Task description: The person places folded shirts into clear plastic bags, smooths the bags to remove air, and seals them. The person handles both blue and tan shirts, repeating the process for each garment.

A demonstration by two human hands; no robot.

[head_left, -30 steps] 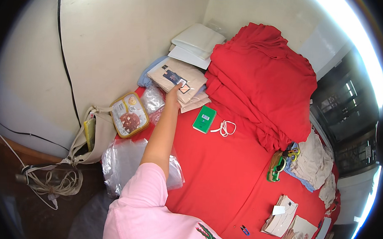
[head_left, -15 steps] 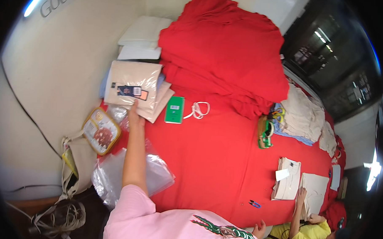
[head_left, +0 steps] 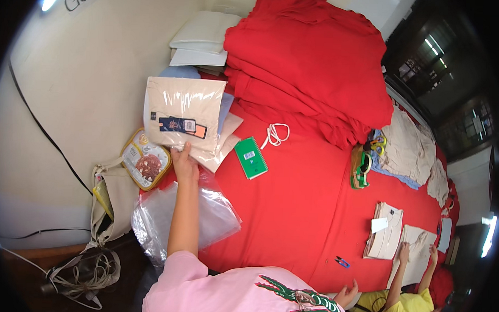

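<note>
At the left of the red-covered table, my left hand (head_left: 184,163) grips the near edge of a beige folded garment in a clear bag (head_left: 186,104), thumb on top. The garment carries a dark hang tag and an orange sticker. More bagged beige garments (head_left: 226,137) lie beneath it, with a light blue one among them. A green spiral notebook (head_left: 251,158) lies just right of them. Under my left forearm spreads a pile of clear plastic bags (head_left: 214,218). My right hand (head_left: 345,297) is low at the table's near edge, fingers apart, holding nothing visible.
A large red cloth heap (head_left: 307,64) fills the far side. A lidded tub (head_left: 146,159) and a cloth bag (head_left: 113,206) stand left. Blue thread snips (head_left: 342,262), a green tape dispenser (head_left: 360,168) and folded beige garments (head_left: 383,231) lie right, by a co-worker in yellow (head_left: 398,304).
The bagged garment in my left hand has shifted and tilted up off the stack. The green notebook has turned and slid nearer. My view has swung slightly; the co-worker's hands have moved apart.
</note>
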